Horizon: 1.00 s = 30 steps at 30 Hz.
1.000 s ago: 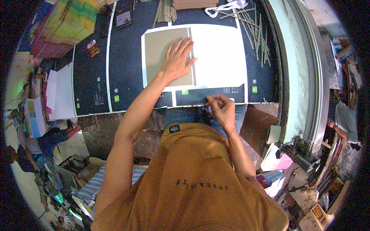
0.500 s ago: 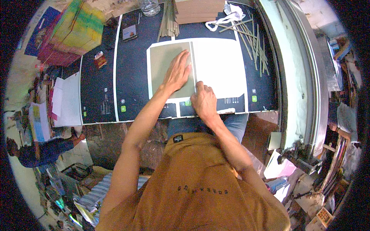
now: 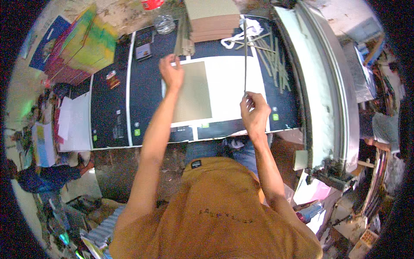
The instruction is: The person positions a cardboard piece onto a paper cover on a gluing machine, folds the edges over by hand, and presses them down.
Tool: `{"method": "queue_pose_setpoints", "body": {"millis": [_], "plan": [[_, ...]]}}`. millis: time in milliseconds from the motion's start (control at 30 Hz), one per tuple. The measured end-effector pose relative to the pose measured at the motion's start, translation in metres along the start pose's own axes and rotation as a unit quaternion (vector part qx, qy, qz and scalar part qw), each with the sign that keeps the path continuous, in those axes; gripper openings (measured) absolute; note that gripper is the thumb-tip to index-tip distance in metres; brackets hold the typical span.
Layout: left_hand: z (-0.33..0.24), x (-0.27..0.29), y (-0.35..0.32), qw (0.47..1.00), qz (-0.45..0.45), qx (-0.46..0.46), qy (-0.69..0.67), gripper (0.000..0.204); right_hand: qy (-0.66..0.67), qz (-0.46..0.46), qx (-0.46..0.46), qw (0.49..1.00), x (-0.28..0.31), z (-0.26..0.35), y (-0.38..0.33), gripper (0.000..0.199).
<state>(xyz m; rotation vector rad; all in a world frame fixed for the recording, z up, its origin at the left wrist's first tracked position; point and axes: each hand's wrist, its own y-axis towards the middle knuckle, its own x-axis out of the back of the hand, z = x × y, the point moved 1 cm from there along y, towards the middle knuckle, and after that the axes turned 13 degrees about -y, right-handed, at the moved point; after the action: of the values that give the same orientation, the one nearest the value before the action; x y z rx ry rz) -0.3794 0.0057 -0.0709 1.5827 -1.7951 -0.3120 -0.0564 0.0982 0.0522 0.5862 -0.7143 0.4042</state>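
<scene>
Grey-green and thin, the long narrow cardboard strip (image 3: 245, 56) is what I see pinched in the right hand (image 3: 254, 113). The fingers are closed on its near end, and from there the strip runs almost straight away from me, its long axis pointing toward the far edge of the dark blue counter (image 3: 146, 93). It stands over the right part of the white rectangular sheet (image 3: 233, 86), and I cannot tell whether its far end touches anything.

My left hand (image 3: 171, 73) rests with fingers loosely curled on the far left corner of the flat olive-grey cardboard panel (image 3: 194, 93), pressing rather than gripping. That panel lies on the left half of the white sheet, its long side also running away from me.

Beyond the sheet sits a stack of brown cardboard boards (image 3: 213, 19), with a clear glass jar (image 3: 164, 23) to its left. To the right of the sheet, a loose scatter of similar thin strips (image 3: 276, 60) lies on the counter, most running roughly away from me.
</scene>
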Motion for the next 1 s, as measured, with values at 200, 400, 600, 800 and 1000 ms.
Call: {"method": "queue_pose_setpoints", "body": {"millis": [200, 400, 600, 800, 1000], "plan": [[0.026, -0.017, 0.04, 0.945, 0.195, 0.134, 0.225, 0.036, -0.094, -0.215, 0.047, 0.971, 0.035, -0.045, 0.1, 0.023], [0.047, 0.006, 0.063, 0.95, 0.154, 0.225, 0.152, 0.022, -0.269, -0.078, -0.028, 0.96, -0.017, -0.119, 0.122, 0.045], [-0.028, 0.099, 0.081, 0.996, 0.064, 0.018, 0.058, 0.015, -0.123, -0.067, 0.038, 0.989, -0.013, -0.08, 0.07, 0.047], [-0.177, 0.207, 0.082, 0.954, 0.244, 0.046, -0.166, 0.01, 0.062, 0.023, 0.205, 0.976, 0.011, 0.04, 0.044, 0.06], [-0.175, 0.154, 0.082, 0.837, 0.449, -0.001, -0.312, 0.014, 0.227, 0.415, 0.098, 0.876, -0.002, 0.044, 0.008, 0.033]]}}
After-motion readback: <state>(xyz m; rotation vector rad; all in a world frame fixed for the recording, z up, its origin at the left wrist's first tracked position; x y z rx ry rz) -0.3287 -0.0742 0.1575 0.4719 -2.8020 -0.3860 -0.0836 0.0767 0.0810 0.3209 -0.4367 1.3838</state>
